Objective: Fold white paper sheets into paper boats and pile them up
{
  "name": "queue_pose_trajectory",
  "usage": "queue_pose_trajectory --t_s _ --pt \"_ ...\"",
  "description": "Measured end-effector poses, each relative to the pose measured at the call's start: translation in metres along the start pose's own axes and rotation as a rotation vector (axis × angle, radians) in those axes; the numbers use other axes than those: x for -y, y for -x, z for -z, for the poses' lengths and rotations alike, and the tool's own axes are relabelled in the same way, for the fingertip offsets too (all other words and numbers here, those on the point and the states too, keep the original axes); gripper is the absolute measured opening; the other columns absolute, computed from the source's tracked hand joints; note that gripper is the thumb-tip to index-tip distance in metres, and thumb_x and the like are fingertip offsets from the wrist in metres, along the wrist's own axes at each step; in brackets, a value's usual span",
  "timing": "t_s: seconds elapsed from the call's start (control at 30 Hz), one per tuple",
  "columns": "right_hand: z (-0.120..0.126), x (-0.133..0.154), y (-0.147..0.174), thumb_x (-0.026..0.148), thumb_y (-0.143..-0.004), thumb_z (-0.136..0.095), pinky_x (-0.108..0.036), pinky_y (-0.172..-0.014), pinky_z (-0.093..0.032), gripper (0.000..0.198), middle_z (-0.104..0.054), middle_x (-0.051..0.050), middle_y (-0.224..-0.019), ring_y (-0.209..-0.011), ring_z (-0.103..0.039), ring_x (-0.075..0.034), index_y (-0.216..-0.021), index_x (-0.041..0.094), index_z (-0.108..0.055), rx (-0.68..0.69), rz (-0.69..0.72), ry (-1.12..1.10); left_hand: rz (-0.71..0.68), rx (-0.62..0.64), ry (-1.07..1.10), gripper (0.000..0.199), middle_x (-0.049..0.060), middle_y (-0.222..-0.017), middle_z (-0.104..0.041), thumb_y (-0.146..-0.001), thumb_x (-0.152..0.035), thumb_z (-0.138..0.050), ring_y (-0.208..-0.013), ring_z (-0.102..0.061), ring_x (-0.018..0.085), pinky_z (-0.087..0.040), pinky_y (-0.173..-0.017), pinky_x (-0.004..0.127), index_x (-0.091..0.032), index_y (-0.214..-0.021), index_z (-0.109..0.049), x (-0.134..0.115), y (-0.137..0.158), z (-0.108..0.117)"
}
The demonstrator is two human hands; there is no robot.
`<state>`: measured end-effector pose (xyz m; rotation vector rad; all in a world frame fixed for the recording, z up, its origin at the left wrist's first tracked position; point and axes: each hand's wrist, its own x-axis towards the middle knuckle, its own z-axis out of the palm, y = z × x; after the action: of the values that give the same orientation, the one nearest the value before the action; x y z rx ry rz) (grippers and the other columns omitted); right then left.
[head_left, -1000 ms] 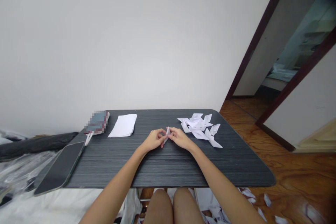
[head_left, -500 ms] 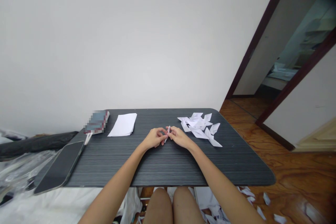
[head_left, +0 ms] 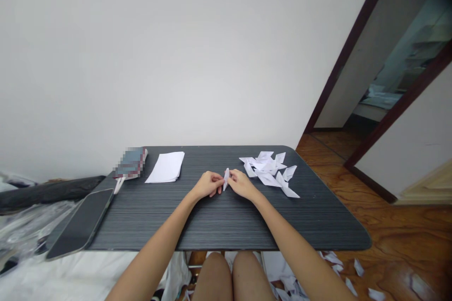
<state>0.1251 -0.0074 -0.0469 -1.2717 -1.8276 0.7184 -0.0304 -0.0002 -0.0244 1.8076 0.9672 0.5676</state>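
Note:
A small folded piece of white paper (head_left: 226, 179) stands on edge between my two hands, over the middle of the dark table. My right hand (head_left: 240, 182) pinches it from the right, thumb on its near face. On the other side, the bent fingertips of my left hand (head_left: 209, 184) are closed at the paper's left edge. Right of my hands lies a loose pile of folded white paper shapes (head_left: 266, 169) with pointed ends. A stack of flat white sheets (head_left: 165, 167) rests to the left.
The dark ridged table (head_left: 226, 230) stands against a white wall. On its left are a tablet-like black device (head_left: 81, 223) and a blurred packet (head_left: 130, 163). Folded paper pieces (head_left: 332, 258) litter the wooden floor at the right, below the table.
The folded paper has turned, so more of its white face shows between my hands. My left fingers have shifted slightly; the pile and the stack stay put.

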Motion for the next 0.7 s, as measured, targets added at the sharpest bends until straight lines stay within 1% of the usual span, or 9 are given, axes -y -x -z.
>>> queue_pose_trajectory --t_s 0.07,0.13,0.2,0.27,0.4,0.5,0.57,0.63,0.7 --pt "-0.001 0.003 0.001 0.011 -0.068 -0.044 -0.022 -0.055 -0.037 0.016 -0.051 -0.002 -0.073 -0.057 -0.044 -0.010 -0.074 0.014 -0.059 -0.037 0.010 0.052 -0.003 -0.066 -0.044 0.027 -0.001 -0.047 -0.054 -0.074 -0.033 -0.043 -0.026 -0.036 0.003 -0.024 -0.029 0.014 -0.010 -0.067 -0.056 0.003 -0.001 -0.002" --pt "-0.002 0.007 0.003 0.008 -0.066 -0.043 -0.023 -0.059 -0.037 0.021 -0.052 -0.004 -0.076 -0.060 -0.045 -0.010 -0.078 0.014 -0.059 -0.073 0.041 0.094 -0.010 -0.139 -0.082 0.025 -0.002 -0.047 -0.054 -0.074 -0.030 -0.042 -0.026 -0.037 0.003 -0.025 -0.029 0.014 -0.011 -0.067 -0.056 0.006 -0.001 -0.004" --pt "-0.003 0.011 0.006 0.005 -0.066 -0.041 -0.025 -0.063 -0.038 0.027 -0.053 -0.005 -0.082 -0.064 -0.046 -0.011 -0.084 0.014 -0.059 -0.098 0.091 0.103 -0.022 -0.200 -0.100 0.023 -0.002 -0.049 -0.055 -0.074 -0.029 -0.041 -0.026 -0.039 0.003 -0.027 -0.030 0.014 -0.011 -0.068 -0.055 0.009 -0.001 -0.006" --pt "-0.003 0.014 0.009 0.004 -0.067 -0.039 -0.026 -0.067 -0.039 0.034 -0.052 -0.007 -0.089 -0.069 -0.047 -0.013 -0.093 0.015 -0.057 -0.107 0.145 0.078 -0.024 -0.226 -0.086 0.022 -0.001 -0.052 -0.057 -0.074 -0.027 -0.041 -0.027 -0.041 0.003 -0.029 -0.031 0.014 -0.011 -0.069 -0.055 0.010 -0.002 -0.006" --pt "0.000 0.017 0.012 0.003 -0.070 -0.037 -0.028 -0.072 -0.040 0.043 -0.048 -0.009 -0.103 -0.078 -0.049 -0.014 -0.108 0.017 -0.052 -0.092 0.226 0.032 0.015 -0.169 0.061 0.022 0.001 -0.055 -0.058 -0.074 -0.024 -0.037 -0.029 -0.045 0.005 -0.028 -0.029 0.014 -0.011 -0.066 -0.052 0.013 -0.007 -0.005" --pt "0.004 0.020 0.013 0.004 -0.071 -0.036 -0.029 -0.073 -0.041 0.045 -0.046 -0.008 -0.107 -0.079 -0.049 -0.014 -0.110 0.020 -0.052 -0.093 0.260 0.007 0.027 -0.104 0.197 0.025 0.004 -0.053 -0.057 -0.074 -0.024 -0.033 -0.029 -0.044 0.006 -0.026 -0.028 0.015 -0.009 -0.061 -0.050 0.011 -0.009 -0.003" --pt "0.005 0.022 0.013 0.003 -0.071 -0.035 -0.029 -0.073 -0.041 0.047 -0.047 -0.007 -0.106 -0.080 -0.049 -0.013 -0.110 0.022 -0.052 -0.090 0.278 -0.011 0.029 -0.057 0.292 0.031 0.007 -0.057 -0.058 -0.076 -0.028 -0.032 -0.031 -0.047 0.007 -0.028 -0.029 0.016 -0.008 -0.064 -0.051 0.008 -0.008 -0.002" --pt "0.006 0.024 0.013 0.002 -0.070 -0.034 -0.028 -0.072 -0.041 0.048 -0.047 -0.006 -0.106 -0.081 -0.049 -0.013 -0.109 0.023 -0.053 -0.073 0.297 -0.021 0.032 0.000 0.376 0.040 0.010 -0.063 -0.060 -0.078 -0.037 -0.029 -0.036 -0.051 0.010 -0.034 -0.033 0.018 -0.006 -0.069 -0.053 0.004 -0.005 -0.001" --pt "0.007 0.025 0.014 0.002 -0.071 -0.035 -0.028 -0.072 -0.041 0.046 -0.048 -0.006 -0.105 -0.080 -0.049 -0.013 -0.106 0.022 -0.055 -0.049 0.317 -0.024 0.035 0.040 0.408 0.049 0.011 -0.064 -0.060 -0.079 -0.047 -0.028 -0.040 -0.054 0.011 -0.038 -0.036 0.019 -0.005 -0.071 -0.053 0.001 -0.002 -0.001"
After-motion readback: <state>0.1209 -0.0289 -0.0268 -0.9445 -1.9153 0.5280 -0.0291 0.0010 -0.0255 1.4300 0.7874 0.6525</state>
